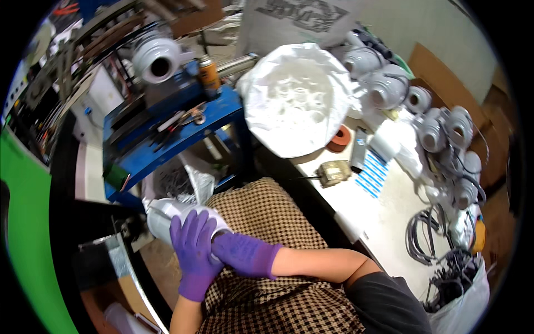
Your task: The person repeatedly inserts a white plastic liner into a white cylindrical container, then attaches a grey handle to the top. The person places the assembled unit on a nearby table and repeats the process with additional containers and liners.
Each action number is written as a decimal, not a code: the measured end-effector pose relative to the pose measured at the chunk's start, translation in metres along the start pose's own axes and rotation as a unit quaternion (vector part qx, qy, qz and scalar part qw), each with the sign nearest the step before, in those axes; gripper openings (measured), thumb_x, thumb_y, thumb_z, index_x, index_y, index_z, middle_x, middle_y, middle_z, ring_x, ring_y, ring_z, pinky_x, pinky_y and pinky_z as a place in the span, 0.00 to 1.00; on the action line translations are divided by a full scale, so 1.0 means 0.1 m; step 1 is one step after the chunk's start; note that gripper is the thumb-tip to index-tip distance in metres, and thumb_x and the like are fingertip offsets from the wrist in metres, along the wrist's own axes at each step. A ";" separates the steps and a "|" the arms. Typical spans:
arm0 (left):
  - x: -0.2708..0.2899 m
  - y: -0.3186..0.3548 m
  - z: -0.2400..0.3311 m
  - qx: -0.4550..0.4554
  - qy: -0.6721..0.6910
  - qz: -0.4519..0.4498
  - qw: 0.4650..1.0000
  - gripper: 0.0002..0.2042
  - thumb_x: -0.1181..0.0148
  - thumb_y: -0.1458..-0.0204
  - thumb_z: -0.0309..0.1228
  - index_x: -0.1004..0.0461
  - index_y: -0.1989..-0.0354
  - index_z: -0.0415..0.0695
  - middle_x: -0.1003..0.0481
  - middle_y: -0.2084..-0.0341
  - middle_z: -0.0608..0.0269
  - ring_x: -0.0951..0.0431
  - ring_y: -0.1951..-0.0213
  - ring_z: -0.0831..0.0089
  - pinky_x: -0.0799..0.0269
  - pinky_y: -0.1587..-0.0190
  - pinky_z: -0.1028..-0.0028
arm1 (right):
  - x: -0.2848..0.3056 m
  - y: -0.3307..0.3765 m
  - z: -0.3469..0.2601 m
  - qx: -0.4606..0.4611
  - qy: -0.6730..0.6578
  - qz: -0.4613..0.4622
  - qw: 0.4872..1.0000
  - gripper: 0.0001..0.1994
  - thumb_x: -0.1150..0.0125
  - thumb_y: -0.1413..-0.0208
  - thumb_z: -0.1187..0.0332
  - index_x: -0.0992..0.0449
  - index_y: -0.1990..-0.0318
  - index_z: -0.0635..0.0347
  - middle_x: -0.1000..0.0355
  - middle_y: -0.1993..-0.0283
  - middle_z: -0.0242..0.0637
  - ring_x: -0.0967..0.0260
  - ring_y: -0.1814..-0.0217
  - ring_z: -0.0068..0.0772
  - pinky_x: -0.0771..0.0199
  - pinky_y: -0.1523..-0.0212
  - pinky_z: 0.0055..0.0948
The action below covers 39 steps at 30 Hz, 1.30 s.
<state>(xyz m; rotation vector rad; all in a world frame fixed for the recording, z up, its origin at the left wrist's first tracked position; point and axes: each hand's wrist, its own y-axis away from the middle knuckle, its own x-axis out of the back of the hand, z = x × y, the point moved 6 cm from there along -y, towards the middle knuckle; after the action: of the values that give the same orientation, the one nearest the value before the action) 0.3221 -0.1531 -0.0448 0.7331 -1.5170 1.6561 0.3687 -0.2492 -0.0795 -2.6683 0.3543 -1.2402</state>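
The white housing (159,221) lies at the left edge of the checked cloth (261,214) over the person's lap, its near, open end turned toward the right hand (245,255); the left hand (196,253), in a purple glove, holds it from the near side; the left fingers (192,222) extend up and across the outer wall near the open end, close to one another and slightly fanned, pressed on the surface; the left thumb cannot be made out. The right hand, gloved alike, reaches into the mouth of the housing; its fingertips are hidden there, so whether they pinch or spread cannot be told.

The left forearm (186,318) rises steeply from the lower edge; the right forearm (317,264) crosses the lap nearly level, elbow bent at the right; the two gloves meet or overlap at the opening; the blue bench (192,133) stands beyond the housing.
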 end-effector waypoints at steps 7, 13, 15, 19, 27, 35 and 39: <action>-0.08 0.83 0.52 -0.312 -0.137 -0.059 0.938 0.17 0.40 0.43 0.50 0.24 0.46 0.64 0.30 0.40 0.77 0.34 0.36 0.62 0.49 0.33 0.35 | 1.40 1.81 0.35 -0.088 0.048 0.392 0.914 0.15 0.33 0.47 0.78 0.19 0.50 0.62 0.20 0.50 0.43 0.22 0.50 0.45 0.23 0.47 0.39; -0.47 1.16 0.73 -0.403 -0.133 -0.124 0.897 0.21 0.41 0.43 0.47 0.29 0.39 0.80 0.36 0.33 0.88 0.45 0.28 0.68 0.47 0.35 0.40 | 1.65 3.32 1.53 -0.435 0.324 0.436 0.718 0.13 0.27 0.51 0.68 0.16 0.56 0.55 0.22 0.59 0.40 0.25 0.52 0.45 0.25 0.48 0.39; -0.56 1.16 0.66 -0.309 -0.035 -0.188 0.932 0.22 0.41 0.43 0.46 0.30 0.39 0.82 0.36 0.33 0.89 0.46 0.28 0.69 0.50 0.34 0.42 | 1.59 3.38 1.59 -0.462 0.282 0.469 0.698 0.10 0.27 0.52 0.67 0.15 0.60 0.55 0.22 0.60 0.41 0.26 0.53 0.45 0.26 0.49 0.40; -0.53 1.10 0.69 -0.350 -0.083 -0.132 0.924 0.23 0.42 0.43 0.45 0.30 0.38 0.80 0.35 0.34 0.91 0.45 0.28 0.71 0.51 0.32 0.43 | 1.67 3.47 1.75 -0.519 0.231 0.478 0.670 0.09 0.28 0.52 0.66 0.15 0.63 0.56 0.22 0.62 0.41 0.26 0.55 0.44 0.26 0.52 0.40; -0.56 1.20 0.73 -0.332 -0.121 -0.078 0.932 0.20 0.47 0.40 0.45 0.32 0.38 0.77 0.39 0.32 0.90 0.47 0.28 0.75 0.54 0.28 0.46 | 1.69 2.87 1.15 -0.296 0.323 0.476 0.762 0.07 0.26 0.57 0.71 0.19 0.69 0.56 0.26 0.64 0.38 0.28 0.57 0.42 0.28 0.54 0.39; -0.86 1.32 0.72 -0.430 -0.389 -0.018 0.814 0.33 0.43 0.40 0.52 0.43 0.30 0.52 0.44 0.29 0.66 0.43 0.30 0.68 0.50 0.25 0.58 | 1.73 0.33 1.07 -0.128 0.003 0.269 0.955 0.11 0.43 0.36 0.64 0.24 0.66 0.63 0.29 0.68 0.41 0.35 0.60 0.43 0.33 0.55 0.37; -1.14 1.65 0.72 -0.497 -0.674 0.102 0.537 0.44 0.41 0.41 0.54 0.53 0.26 0.40 0.50 0.26 0.53 0.46 0.28 0.63 0.47 0.25 0.63 | 1.52 -0.12 1.47 -0.199 -0.073 0.190 0.959 0.14 0.43 0.33 0.62 0.24 0.66 0.64 0.32 0.70 0.37 0.36 0.61 0.34 0.33 0.54 0.33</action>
<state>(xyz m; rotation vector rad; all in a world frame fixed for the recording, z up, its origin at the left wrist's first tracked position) 0.2407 -0.2420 -0.2205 1.1645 -3.1569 -0.3467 0.5783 -0.2724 -0.0599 -2.7891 1.1378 -0.9256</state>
